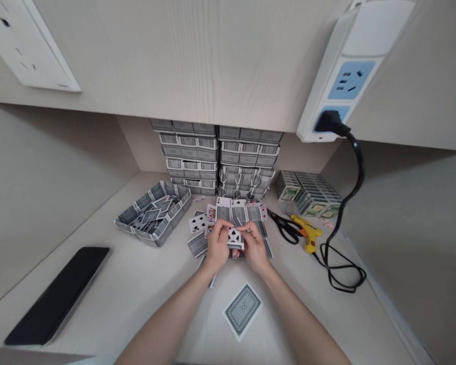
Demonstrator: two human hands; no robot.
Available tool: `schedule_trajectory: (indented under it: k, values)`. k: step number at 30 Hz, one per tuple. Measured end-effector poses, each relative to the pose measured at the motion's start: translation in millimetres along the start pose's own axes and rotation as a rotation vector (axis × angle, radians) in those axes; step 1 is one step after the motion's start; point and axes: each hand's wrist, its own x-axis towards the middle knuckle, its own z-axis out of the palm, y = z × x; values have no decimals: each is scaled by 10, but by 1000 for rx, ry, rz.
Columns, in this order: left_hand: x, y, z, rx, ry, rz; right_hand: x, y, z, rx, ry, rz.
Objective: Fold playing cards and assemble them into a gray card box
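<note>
My left hand and my right hand meet at the middle of the desk, both pinched on a small folded playing card that shows black spades. Under and beyond the hands lies a spread of loose playing cards, some face up, some face down. A single face-down card with a grey patterned back rests on the desk between my forearms.
A tray made of cards stands left of the hands. Stacked card trays fill the back wall. Card packs, black scissors and a yellow glue gun with its black cable lie right. A black phone lies near left.
</note>
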Motion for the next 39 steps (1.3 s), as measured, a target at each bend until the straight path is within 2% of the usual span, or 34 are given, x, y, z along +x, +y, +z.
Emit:
schedule_trajectory:
  k: [4, 9, 12, 15, 19, 24, 29, 33, 36, 39]
  values:
    - [2, 30, -4, -16, -4, 0, -20, -66, 9, 59, -86, 36]
    - [12, 40, -51, 189, 107, 86, 1, -116, -19, 135, -180, 246]
    - [3, 43, -71, 273, 80, 134, 37, -116, -67, 155, -249, 401]
    - [-3, 53, -82, 312, 46, 164, 58, -118, -111, 170, -301, 476]
    - [1, 74, -93, 281, 25, 175, 48, -128, -123, 135, -308, 415]
    - [22, 80, -115, 244, 11, 115, 43, -119, -116, 61, -304, 319]
    - [50, 117, -127, 399, 61, 164, 57, -134, -125, 44, -267, 209]
    - [52, 192, -121, 537, -8, 249, 50, -174, -121, 32, -270, 176]
    - [57, 230, -122, 541, -39, 281, 51, -174, -120, 5, -259, 149]
    - [63, 204, -111, 471, -44, 210, 61, -152, -125, -50, -237, 114]
